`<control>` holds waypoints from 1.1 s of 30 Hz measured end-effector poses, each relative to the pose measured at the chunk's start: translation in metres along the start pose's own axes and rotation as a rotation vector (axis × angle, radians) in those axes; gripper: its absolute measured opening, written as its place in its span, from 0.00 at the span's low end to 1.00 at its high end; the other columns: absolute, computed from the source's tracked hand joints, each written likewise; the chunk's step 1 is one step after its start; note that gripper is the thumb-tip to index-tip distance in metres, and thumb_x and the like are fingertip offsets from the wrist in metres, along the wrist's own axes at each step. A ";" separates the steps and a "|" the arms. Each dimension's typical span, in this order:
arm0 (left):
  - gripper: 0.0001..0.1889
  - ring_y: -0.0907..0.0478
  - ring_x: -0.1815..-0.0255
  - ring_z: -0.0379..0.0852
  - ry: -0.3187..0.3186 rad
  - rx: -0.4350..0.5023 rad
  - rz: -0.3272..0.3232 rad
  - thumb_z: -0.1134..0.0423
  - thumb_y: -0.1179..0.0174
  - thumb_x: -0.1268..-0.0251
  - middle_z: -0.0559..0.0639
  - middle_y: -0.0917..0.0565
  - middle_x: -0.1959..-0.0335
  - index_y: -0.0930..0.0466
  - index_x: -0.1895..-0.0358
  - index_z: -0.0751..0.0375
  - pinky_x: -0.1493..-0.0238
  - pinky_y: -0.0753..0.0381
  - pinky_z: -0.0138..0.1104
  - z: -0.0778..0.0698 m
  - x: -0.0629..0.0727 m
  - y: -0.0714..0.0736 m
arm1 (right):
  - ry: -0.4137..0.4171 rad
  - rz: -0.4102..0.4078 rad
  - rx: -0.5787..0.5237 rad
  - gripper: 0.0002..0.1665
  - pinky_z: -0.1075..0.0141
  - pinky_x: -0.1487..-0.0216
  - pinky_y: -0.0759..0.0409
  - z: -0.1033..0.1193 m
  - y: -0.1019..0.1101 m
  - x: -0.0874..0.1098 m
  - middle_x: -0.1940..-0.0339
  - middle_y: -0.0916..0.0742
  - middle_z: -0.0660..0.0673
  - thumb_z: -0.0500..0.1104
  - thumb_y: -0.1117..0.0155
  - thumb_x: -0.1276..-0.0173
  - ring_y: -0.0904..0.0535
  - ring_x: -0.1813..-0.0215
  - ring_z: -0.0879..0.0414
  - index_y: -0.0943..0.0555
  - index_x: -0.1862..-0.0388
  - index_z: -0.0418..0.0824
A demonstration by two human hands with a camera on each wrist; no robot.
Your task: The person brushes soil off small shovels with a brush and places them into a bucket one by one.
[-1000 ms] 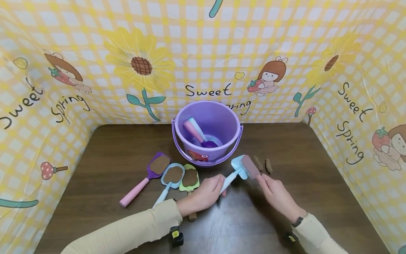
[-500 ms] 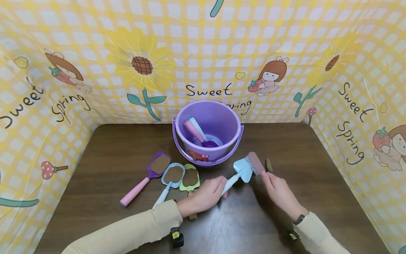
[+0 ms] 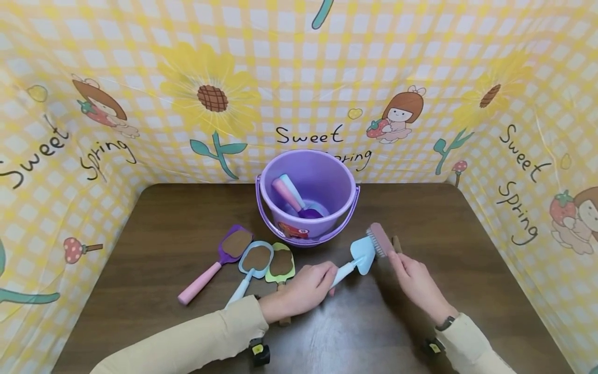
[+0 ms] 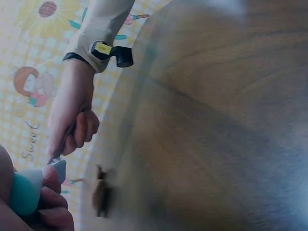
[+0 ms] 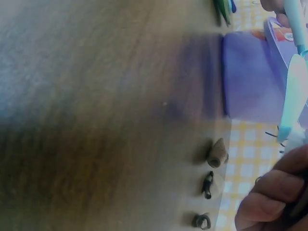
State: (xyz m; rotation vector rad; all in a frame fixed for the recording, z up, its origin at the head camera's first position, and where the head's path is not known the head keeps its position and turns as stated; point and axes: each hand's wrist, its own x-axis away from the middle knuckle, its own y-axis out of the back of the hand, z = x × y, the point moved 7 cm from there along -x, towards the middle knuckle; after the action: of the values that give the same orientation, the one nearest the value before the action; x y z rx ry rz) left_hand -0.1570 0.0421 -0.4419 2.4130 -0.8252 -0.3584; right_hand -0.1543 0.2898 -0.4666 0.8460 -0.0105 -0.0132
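My left hand (image 3: 306, 288) grips the pale blue handle of a toy shovel (image 3: 362, 254), whose blade points up and to the right above the table. My right hand (image 3: 420, 283) holds a pink brush (image 3: 382, 240), its pale bristles against the right edge of the blade. In the right wrist view the shovel (image 5: 294, 91) shows edge-on, and curled fingers (image 5: 269, 197) of the right hand fill the lower right corner. Part of the shovel's handle (image 4: 26, 192) shows in the left hand in the left wrist view.
A purple bucket (image 3: 306, 208) holds handled toys, one pink-handled (image 3: 288, 193). Left of the hands lie purple (image 3: 229, 253), blue (image 3: 256, 258) and green (image 3: 280, 262) tools with brown pieces on them. Small brown rolled pieces (image 5: 218, 154) lie right of the bucket.
Both hands have shifted slightly right with the shovel and brush. The brush has slid from over the blade towards its right edge and now covers some of the brown pieces behind.
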 end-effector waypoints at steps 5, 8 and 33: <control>0.12 0.30 0.77 0.32 -0.071 -0.029 -0.004 0.60 0.55 0.14 0.39 0.22 0.74 0.21 0.55 0.57 0.72 0.27 0.28 -0.024 0.001 0.019 | -0.025 -0.087 -0.008 0.30 0.63 0.70 0.36 -0.003 0.016 -0.002 0.78 0.34 0.49 0.57 0.56 0.13 0.35 0.74 0.53 0.23 0.65 0.36; 0.11 0.31 0.77 0.32 -0.142 -0.072 -0.050 0.61 0.53 0.16 0.39 0.23 0.74 0.19 0.52 0.57 0.73 0.28 0.28 -0.043 0.002 0.039 | -0.030 -0.097 -0.002 0.29 0.63 0.69 0.36 -0.003 0.020 -0.003 0.78 0.33 0.49 0.57 0.56 0.13 0.33 0.72 0.53 0.22 0.64 0.35; 0.11 0.19 0.63 0.52 -0.034 -0.701 -0.273 0.56 0.38 0.23 0.52 0.14 0.61 0.17 0.53 0.62 0.68 0.20 0.46 -0.060 -0.032 0.185 | -0.059 -0.025 -0.005 0.31 0.64 0.73 0.38 -0.009 0.011 -0.002 0.80 0.34 0.50 0.60 0.55 0.14 0.37 0.76 0.55 0.27 0.69 0.36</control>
State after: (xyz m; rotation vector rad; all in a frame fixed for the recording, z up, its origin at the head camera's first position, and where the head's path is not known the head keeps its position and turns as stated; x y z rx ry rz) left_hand -0.2456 -0.0342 -0.2831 1.8498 -0.2971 -0.6685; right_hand -0.1562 0.3041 -0.4645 0.8406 -0.0553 -0.0613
